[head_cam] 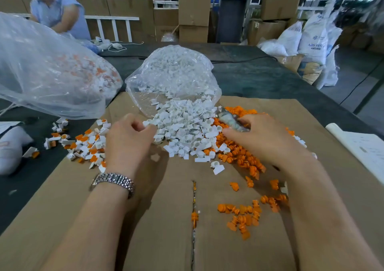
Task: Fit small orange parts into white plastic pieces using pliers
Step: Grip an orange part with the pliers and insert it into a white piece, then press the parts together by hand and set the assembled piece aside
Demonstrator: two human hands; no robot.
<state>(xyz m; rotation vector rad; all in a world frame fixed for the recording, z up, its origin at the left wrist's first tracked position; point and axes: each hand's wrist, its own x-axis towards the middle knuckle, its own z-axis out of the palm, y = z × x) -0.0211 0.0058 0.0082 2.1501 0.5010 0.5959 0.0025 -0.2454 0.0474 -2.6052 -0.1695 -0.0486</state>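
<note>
Nearest to me I see a flattened cardboard sheet (162, 218) covering the table, split by a seam down its middle with an orange part (194, 216) wedged in it. Just right of the seam lies a small scatter of orange parts (243, 214).

Farther in, both hands work at the edge of the piles. My left hand (126, 144), with a metal watch (113, 182) on its wrist, has its fingers curled and its fingertips at the near left edge of the white pieces; it seems to pinch one white piece (146, 123), though I cannot be sure of the hold. My right hand (261, 137) grips the pliers (231, 119), blurred, their tip pointing far and left over the border between white and orange.

Between the hands, the white plastic pieces (182, 129) spill in a heap from the mouth of a clear bag (172, 75) lying on its side farther back. The main orange pile (239, 152) sits touching the heap's right side, under and beyond my right hand. Left of my left hand is a mixed cluster of white pieces with orange parts (87, 144).

At far left a large clear bag (47, 69) holds more white and orange pieces. Beyond the table a person in a blue shirt (60, 13) leans over, with cardboard boxes (193, 15) and white sacks (311, 40) behind.
</note>
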